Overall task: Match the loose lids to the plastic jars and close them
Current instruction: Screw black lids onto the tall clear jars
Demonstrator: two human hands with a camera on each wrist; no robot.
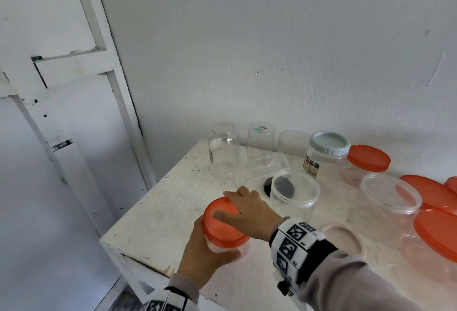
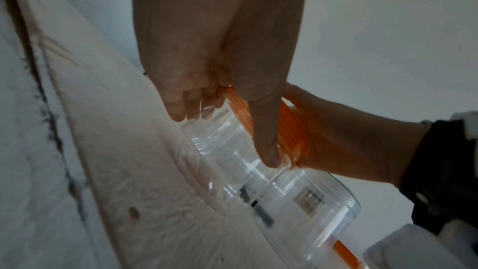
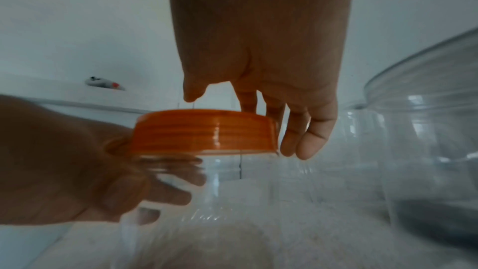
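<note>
A small clear jar (image 1: 241, 247) with an orange lid (image 1: 222, 226) on its mouth stands near the front left corner of the white table (image 1: 160, 199). My left hand (image 1: 210, 249) grips the jar's body just under the lid. My right hand (image 1: 237, 204) lies on top of the lid, fingers curled over its far rim and thumb across the top. In the left wrist view my thumb and fingers (image 2: 269, 150) wrap the jar (image 2: 207, 150) below the lid (image 2: 240, 109). In the right wrist view my fingers (image 3: 305, 140) hang beside the lid (image 3: 204, 132).
Upturned clear jars (image 1: 223, 150) line the back wall beside a jar with a pale blue lid (image 1: 329, 147) and one with an orange lid (image 1: 368, 157). Two open jars (image 1: 294, 187) (image 1: 390, 192), a black lid (image 1: 268, 184), a pale pink lid (image 1: 343, 239) and loose orange lids (image 1: 430, 192) lie to the right.
</note>
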